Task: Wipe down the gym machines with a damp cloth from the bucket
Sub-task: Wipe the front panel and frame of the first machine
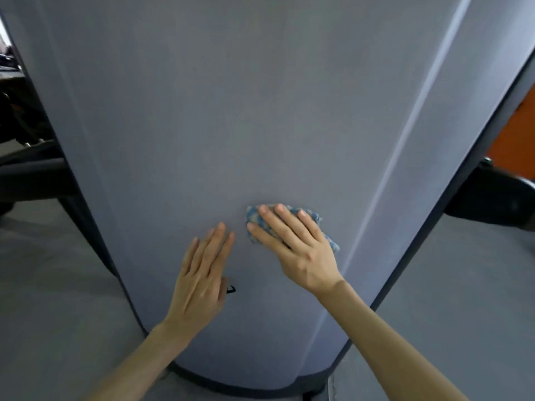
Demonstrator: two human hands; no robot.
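At the far left, dark frame [31, 175]: I see black bars of another machine behind the panel's left edge, in shadow and too blurred for detail.
Floor [58, 285]: grey and matte, showing on either side of the panel.
Machine panel [260, 111]: a big, smooth grey-lilac cover fills most of my view, standing upright in front of me, wide at the top and narrower toward the bottom.
Base trim [231, 386]: a dark band rounds the panel's lower edge.
Left hand [202, 273]: laid flat against the panel, low and left of centre, fingers straight, close together and pointing up; released, grasping nothing.
Black mark [231, 290]: a small dark squiggle on the panel, just beside the left hand's thumb side; I cannot tell what it is.
Cloth [254, 217]: a blue-and-white patterned rag, bunched against the panel just right of the left fingertips; its edges stick out above, left and right of the hand covering it.
Right hand [298, 250]: spread flat over the cloth and pressing it onto the panel, fingers straight and slightly splayed, not curled round it; near the left hand but apart from it.
Light streak [419, 125]: a pale line runs down the panel's right part, passing just right of the cloth.
Black part [492, 195]: a dark, rounded piece juts out beyond the panel's right edge.
Orange wall [515, 125]: a strip of orange at the far right, above that piece.
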